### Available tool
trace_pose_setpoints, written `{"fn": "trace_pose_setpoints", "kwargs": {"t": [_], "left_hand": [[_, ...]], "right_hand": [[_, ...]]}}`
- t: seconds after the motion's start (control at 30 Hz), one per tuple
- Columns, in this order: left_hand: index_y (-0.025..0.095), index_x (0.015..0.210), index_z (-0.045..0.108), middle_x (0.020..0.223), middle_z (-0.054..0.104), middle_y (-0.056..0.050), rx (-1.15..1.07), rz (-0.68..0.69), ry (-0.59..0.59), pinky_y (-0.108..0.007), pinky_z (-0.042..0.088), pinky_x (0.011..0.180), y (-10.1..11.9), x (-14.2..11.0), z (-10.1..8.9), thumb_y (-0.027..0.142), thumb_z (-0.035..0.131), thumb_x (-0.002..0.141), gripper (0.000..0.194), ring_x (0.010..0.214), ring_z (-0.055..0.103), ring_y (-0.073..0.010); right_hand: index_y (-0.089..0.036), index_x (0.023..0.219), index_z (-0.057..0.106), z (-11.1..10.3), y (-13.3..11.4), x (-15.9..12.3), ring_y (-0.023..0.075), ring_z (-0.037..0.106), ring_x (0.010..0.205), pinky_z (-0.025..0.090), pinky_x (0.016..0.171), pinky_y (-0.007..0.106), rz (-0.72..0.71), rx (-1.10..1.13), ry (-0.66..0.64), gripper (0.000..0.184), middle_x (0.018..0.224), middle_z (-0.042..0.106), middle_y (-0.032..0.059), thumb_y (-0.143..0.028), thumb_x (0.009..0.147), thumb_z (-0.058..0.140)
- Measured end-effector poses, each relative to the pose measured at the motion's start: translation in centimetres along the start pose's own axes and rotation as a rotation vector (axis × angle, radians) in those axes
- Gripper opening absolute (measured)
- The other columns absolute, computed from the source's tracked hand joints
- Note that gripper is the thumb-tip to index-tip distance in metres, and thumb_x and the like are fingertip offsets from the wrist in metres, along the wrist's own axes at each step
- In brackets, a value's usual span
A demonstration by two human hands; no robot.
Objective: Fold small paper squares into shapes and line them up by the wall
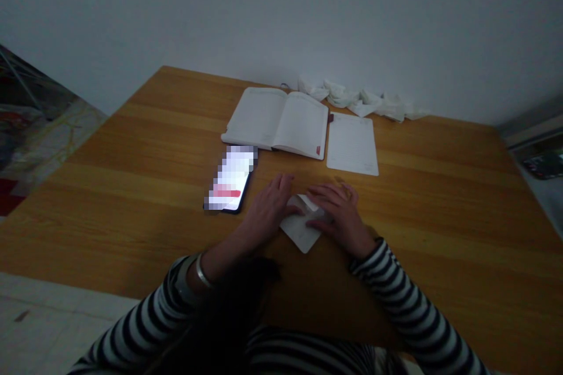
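A small piece of folded white paper [301,235] lies on the table close to my body, one corner pointing toward me. My left hand [271,204] is at its left side, with the thumb on the paper and the fingers held together at its edge. From the right, my right hand [339,211] covers part of the paper, its thumb and fingers closed on the fold. The paper's far right part is hidden beneath that hand.
A phone [231,180] with a lit, blurred screen lies left of my hands. Beyond it is an open notebook [259,114], with a loose sheet [352,143] to its right. Crumpled white papers [365,101] line the wall side of the wooden table [145,146].
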State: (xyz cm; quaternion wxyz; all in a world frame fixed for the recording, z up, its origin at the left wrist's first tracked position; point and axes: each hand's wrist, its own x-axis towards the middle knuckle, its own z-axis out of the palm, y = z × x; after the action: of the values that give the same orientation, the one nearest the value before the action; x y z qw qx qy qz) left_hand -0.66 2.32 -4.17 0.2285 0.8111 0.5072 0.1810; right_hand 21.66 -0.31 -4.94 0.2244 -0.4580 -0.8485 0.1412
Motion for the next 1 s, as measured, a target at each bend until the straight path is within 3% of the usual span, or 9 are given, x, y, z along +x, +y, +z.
{"fn": "trace_pose_setpoints", "kwargs": {"t": [0.13,0.27,0.4,0.63,0.8,1.0], "left_hand": [[0.02,0.129,0.042,0.112,0.064,-0.011,-0.107,0.012,-0.064,-0.04,0.052,0.088,-0.6,0.4,-0.1,0.026,0.076,0.084,0.056,0.107,0.065,-0.0294],[0.018,0.115,0.053,0.109,0.062,-0.009,-0.065,-0.051,-0.073,-0.038,0.053,0.083,-0.3,-0.4,-0.5,0.027,0.071,0.088,0.034,0.099,0.065,-0.027],[0.02,0.116,0.058,0.107,0.06,-0.007,-0.015,-0.107,-0.039,-0.035,0.053,0.08,0.1,-1.7,-0.3,0.021,0.064,0.091,0.026,0.097,0.064,-0.0234],[0.023,0.132,0.056,0.103,0.058,-0.006,-0.07,-0.09,-0.033,-0.033,0.051,0.076,-0.3,-2.4,0.3,0.021,0.059,0.094,0.039,0.091,0.059,-0.0216],[0.024,0.12,0.064,0.091,0.057,-0.003,-0.217,-0.137,-0.028,-0.029,0.046,0.07,-0.1,-2.7,0.7,0.034,0.048,0.101,0.027,0.081,0.056,-0.0193],[0.029,0.13,0.059,0.1,0.056,-0.005,-0.107,-0.076,-0.102,-0.032,0.046,0.076,-0.2,-2.7,0.6,0.029,0.05,0.098,0.033,0.087,0.053,-0.0214]], "right_hand": [[-0.029,0.145,0.05,-0.2,0.4,0.6,0.0227,0.055,0.135,0.021,0.123,0.061,-0.162,-0.012,-0.055,0.048,0.139,0.064,0.0046,-0.014,0.1,0.05],[-0.025,0.147,0.047,-0.2,1.2,0.6,0.0218,0.051,0.138,0.033,0.121,0.056,-0.27,-0.031,-0.114,0.048,0.142,0.061,0.0059,-0.011,0.101,0.043],[-0.026,0.151,0.041,-0.3,1.3,-0.1,0.0203,0.047,0.141,0.04,0.118,0.052,-0.326,-0.042,-0.145,0.052,0.146,0.058,0.006,-0.01,0.102,0.042],[-0.017,0.152,0.041,0.1,-0.3,-0.7,0.0254,0.044,0.143,0.041,0.118,0.052,-0.308,-0.139,-0.135,0.054,0.147,0.055,0.0122,-0.007,0.099,0.043],[-0.015,0.151,0.042,0.3,-0.7,-0.7,0.026,0.045,0.142,0.041,0.118,0.052,-0.289,-0.165,-0.133,0.053,0.148,0.054,0.0125,-0.006,0.099,0.041],[-0.017,0.153,0.038,0.1,-0.5,-0.7,0.0242,0.043,0.144,0.038,0.12,0.052,-0.278,-0.139,-0.156,0.055,0.15,0.052,0.0109,-0.006,0.1,0.041]]}}
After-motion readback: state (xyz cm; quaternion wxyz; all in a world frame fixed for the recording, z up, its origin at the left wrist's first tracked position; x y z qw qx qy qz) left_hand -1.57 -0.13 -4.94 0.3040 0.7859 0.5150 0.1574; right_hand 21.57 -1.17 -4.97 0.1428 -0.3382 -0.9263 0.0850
